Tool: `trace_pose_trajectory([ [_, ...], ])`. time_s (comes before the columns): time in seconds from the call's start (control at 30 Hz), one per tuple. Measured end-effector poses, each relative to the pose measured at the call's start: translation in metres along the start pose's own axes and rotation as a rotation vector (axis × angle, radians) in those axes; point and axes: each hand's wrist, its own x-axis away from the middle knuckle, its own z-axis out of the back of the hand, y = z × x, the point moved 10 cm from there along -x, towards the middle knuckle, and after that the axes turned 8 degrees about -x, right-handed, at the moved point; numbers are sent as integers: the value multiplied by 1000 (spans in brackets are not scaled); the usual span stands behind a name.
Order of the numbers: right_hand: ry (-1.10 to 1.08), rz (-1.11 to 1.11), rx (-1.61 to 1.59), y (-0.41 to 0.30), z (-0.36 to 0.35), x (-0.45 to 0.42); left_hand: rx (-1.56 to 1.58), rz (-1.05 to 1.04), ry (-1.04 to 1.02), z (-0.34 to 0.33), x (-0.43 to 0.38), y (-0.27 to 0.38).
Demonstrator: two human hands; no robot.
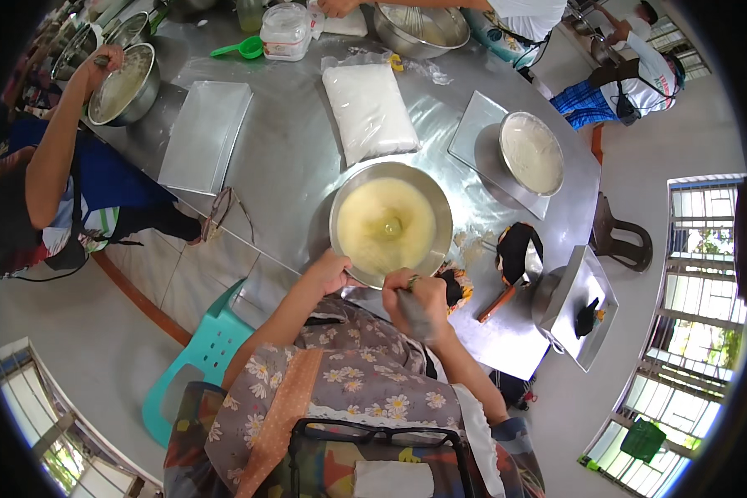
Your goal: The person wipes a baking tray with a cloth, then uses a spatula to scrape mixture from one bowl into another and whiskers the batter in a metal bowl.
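Observation:
A stainless steel mixing bowl [443, 205] stands at the near edge of the metal table, holding a pale yellow liquid [367, 205] with a greener patch in its middle. My left hand [328, 272] grips the bowl's rim at the lower left. At the lower right rim, my right hand [416, 302] is closed around the handle of a whisk [416, 317]; the handle is blurred and the wires dip into the liquid. Just beyond the bowl lies a clear plastic bag of white powder [373, 109]. A patterned cloth [454, 286] lies close beside my right hand.
Flat metal pans [205, 134] [476, 124] lie left and right; a bowl of pale batter [531, 152] overlaps the right one. A knife [497, 303], a black cloth [518, 249], a plastic jar [285, 34] and a green scoop [251, 48] are on the table. Co-workers stand left and beyond. A turquoise chair [205, 348] is behind left.

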Motion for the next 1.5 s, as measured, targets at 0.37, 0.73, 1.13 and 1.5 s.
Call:
trace_pose_trajectory([
  [0.37, -35, 16, 110, 3, -1, -2, -11, -20, -11, 1, 3, -1],
  [0.73, 130, -74, -9, 14, 16, 0, 35, 15, 1, 2, 7, -5],
  [1.13, 158, -45, 53, 10, 17, -1, 38, 2, 8, 3, 1, -6],
  [1.5, 3, -13, 117, 9, 4, -9, 0, -42, -51, 0, -4, 2],
])
